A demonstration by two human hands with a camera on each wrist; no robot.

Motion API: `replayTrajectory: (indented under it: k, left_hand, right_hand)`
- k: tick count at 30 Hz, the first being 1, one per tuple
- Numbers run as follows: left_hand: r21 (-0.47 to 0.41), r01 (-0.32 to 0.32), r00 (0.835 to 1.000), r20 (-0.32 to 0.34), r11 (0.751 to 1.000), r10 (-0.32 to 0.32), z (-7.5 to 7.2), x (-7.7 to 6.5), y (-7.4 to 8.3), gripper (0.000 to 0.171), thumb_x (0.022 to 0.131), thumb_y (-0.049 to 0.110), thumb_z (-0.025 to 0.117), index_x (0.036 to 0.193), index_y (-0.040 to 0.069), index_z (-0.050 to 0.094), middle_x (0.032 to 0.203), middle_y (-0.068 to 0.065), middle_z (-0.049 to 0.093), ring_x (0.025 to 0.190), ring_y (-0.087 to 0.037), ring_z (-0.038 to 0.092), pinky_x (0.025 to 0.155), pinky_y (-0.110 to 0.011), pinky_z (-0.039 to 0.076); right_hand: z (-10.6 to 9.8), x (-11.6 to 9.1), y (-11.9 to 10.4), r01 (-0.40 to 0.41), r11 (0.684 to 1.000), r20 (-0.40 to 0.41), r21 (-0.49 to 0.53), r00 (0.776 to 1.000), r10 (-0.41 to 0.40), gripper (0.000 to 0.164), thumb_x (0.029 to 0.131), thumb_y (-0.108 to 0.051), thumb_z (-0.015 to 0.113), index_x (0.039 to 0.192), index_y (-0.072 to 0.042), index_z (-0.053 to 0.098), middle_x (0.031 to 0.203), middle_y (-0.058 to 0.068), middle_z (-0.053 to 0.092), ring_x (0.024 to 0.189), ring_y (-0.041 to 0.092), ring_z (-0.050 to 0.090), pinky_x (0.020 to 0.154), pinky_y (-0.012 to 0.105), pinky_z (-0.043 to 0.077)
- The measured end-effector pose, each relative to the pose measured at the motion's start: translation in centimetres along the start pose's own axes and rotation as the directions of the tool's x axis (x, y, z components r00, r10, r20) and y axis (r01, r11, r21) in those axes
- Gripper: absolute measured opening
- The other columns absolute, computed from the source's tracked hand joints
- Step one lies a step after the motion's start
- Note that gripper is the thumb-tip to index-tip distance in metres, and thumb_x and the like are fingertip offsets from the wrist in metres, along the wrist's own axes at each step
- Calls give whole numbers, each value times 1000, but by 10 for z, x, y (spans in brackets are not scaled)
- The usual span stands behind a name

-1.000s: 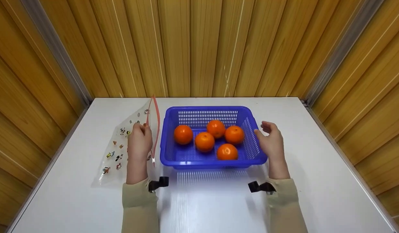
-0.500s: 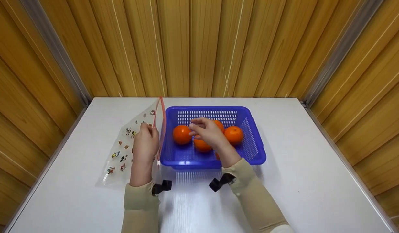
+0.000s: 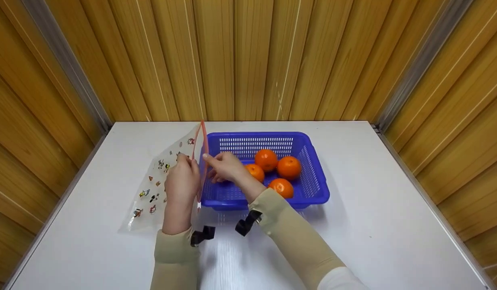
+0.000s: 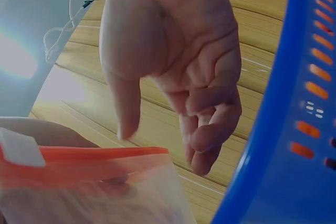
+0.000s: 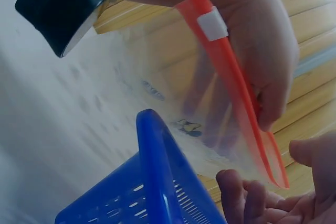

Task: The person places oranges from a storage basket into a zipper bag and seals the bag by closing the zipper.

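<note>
Item: one clear plastic zip bag (image 3: 153,197) with small cartoon prints and a red-edged mouth; located left of the basket, mouth turned towards it and only narrowly parted.
Fitting: one white plastic slider (image 5: 212,23), at the mouth's near end.
Grip, left: my left hand (image 3: 182,177) pinches the bag by its red edge.
Grip, right: my right hand (image 3: 228,167) holds nothing — fingers loosely bent over the basket's left side, thumb just beside the mouth.
Container: one blue rectangular plastic basket (image 3: 228,204) with slotted walls.
Contents: round, glossy oranges, four showing (image 3: 266,160) (image 3: 289,167) (image 3: 254,173) (image 3: 281,188); whether my hand hides more, I cannot tell.
Support: one white flat table (image 3: 377,209).
Hazards, in my judgement: the limp film could fold closed if my pinch slackens; my thumb could push the lip inward instead of parting it; the slider, close by the basket's rim, could snag — tugging the edge from my fingers.
</note>
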State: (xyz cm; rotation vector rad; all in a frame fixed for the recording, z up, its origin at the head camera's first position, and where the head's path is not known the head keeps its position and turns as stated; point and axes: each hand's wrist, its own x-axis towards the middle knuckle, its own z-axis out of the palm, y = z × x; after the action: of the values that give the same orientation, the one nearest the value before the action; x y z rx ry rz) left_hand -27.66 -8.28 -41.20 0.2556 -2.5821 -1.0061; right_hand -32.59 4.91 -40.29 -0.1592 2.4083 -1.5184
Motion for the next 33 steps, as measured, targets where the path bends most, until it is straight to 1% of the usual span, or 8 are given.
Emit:
replayTrajectory:
  k: [5,8,12,16,19,24,29,33]
  left_hand:
    - [51,-10,1000,6,999,10,-1,-2,3,23,105,21,51,103,-1,57,81,-27,71,71,-45,71,57,-58,54]
    - [73,-3,999,49,997,-1,-3,-2,4,28,104,23,53,114,-2,60,86,-28,73,75,-45,72,60,-58,56]
    - [122,8,988,151,992,-26,-5,-2,7,41,103,25,55,135,-1,61,108,-29,74,90,-46,74,72,-62,59]
    - [142,5,984,177,990,-31,-4,-3,11,40,104,21,52,138,3,63,118,-28,73,99,-46,73,79,-61,60]
    - [123,6,991,131,992,-22,-3,-5,14,39,105,18,50,138,2,64,118,-29,72,98,-47,74,76,-60,61]
    - [71,15,1000,-21,997,-13,-9,-8,12,39,104,11,46,137,-1,63,112,-33,72,91,-50,73,71,-63,60]
    - [-25,-18,985,-172,1000,13,-21,-11,7,37,103,7,48,134,-7,63,105,-37,71,83,-50,73,69,-63,59]
    - [-86,-54,962,-270,995,29,-31,-12,5,36,102,4,49,131,-9,65,108,-36,71,82,-49,74,67,-62,59]
  right_hand:
    - [3,4,0,58,993,-11,-105,998,-60,39,106,-25,57,72,-9,66,56,-1,60,46,10,56,42,18,41]
    - [4,5,1,98,984,-15,-148,995,-102,38,105,-19,57,68,-11,62,53,-3,55,44,9,53,42,18,39]
    - [3,5,1,107,978,-24,-179,993,-114,37,104,-19,58,67,-14,60,51,-4,53,42,8,51,41,18,37]
    - [3,5,1,85,974,-46,-208,994,-97,41,104,-25,60,64,-17,53,50,-4,50,42,9,49,40,18,35]
    - [3,6,2,76,971,-54,-227,994,-91,45,104,-30,60,62,-18,49,49,-5,47,41,9,47,40,18,34]
    - [-1,8,6,75,965,-62,-253,994,-93,46,103,-26,60,59,-17,53,48,-5,49,40,7,47,40,18,36]
    - [-11,13,13,19,970,-52,-242,998,-33,37,101,-23,59,68,-8,66,53,-3,56,43,8,49,42,18,41]
    - [-23,18,19,-53,953,-75,-298,997,32,32,98,-21,58,76,0,72,55,-1,55,46,10,47,41,19,37]
